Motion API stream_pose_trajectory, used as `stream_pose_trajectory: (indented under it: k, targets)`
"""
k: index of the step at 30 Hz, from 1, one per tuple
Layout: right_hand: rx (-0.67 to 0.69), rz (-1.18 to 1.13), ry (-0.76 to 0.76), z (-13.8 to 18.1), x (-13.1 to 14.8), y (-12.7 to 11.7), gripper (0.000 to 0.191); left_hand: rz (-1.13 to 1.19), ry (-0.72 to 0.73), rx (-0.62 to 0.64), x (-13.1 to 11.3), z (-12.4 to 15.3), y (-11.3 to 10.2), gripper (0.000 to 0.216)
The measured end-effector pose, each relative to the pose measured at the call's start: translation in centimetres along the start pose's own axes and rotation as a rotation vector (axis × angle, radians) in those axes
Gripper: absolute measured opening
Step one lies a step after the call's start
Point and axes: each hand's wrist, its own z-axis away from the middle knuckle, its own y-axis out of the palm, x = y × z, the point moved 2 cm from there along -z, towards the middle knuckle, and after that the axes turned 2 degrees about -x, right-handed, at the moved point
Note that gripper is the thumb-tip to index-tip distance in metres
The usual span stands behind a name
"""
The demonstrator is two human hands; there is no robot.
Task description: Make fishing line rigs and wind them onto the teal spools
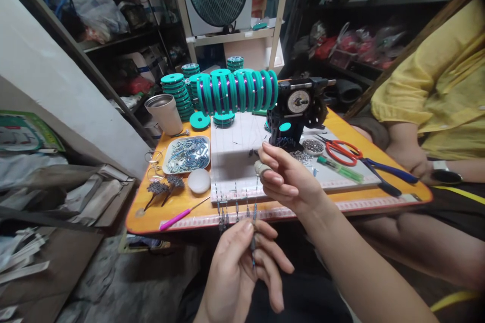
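My left hand [242, 262] is low in front of the table edge, thumb and fingers pinched on a small dark rig [253, 242] hanging from a thin line. My right hand [288, 176] is just above it, fingers curled, with tape wrapped round one finger; it seems to hold the thin line [256, 197], which is too fine to be sure of. Several more thin lines with small weights [227, 209] hang over the front of a white board [235, 156]. Behind, a row of teal spools [237, 91] wound with purple line sits on a black winding machine [297, 111].
The small orange table [170, 212] also bears a metal cup [164, 113], a tray of small metal parts [186, 154], a white round lid [199, 180], a pink-handled needle [182, 214], red scissors [341, 150], and blue pliers [390, 171]. Another person in a yellow shirt [443, 86] sits at right. Shelves and a fan stand behind.
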Motion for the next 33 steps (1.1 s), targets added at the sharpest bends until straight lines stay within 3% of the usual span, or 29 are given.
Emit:
stream_pose_trajectory:
  k: [3, 15, 22, 26, 31, 33]
  targets:
    - [-0.003, 0.016, -0.01, 0.0, 0.1, 0.0, 0.039, -0.076, 0.023, -0.062, -0.2, -0.1, 0.1, 0.037]
    - [-0.067, -0.022, -0.058, 0.3, 0.2, 0.4, 0.039, -0.165, 0.089, -0.115, -0.2, -0.2, 0.1, 0.035]
    - [0.012, 0.132, -0.044, 1.5, 1.3, 0.8, 0.024, -0.376, 0.168, -0.124, -0.8, -0.4, 0.3, 0.036]
    - [-0.02, 0.211, -0.071, 2.1, 1.3, 0.6, 0.02, -0.459, 0.141, -0.129, -0.9, -0.6, 0.7, 0.036]
    - [-0.076, 0.337, -0.111, 2.2, 0.9, 0.2, 0.024, -0.63, 0.298, -0.182, -1.9, -1.1, 1.6, 0.029]
    - [-0.1, 0.387, -0.116, 2.3, 0.9, 0.1, 0.028, -0.624, 0.285, -0.16, -2.3, -1.4, 1.7, 0.026]
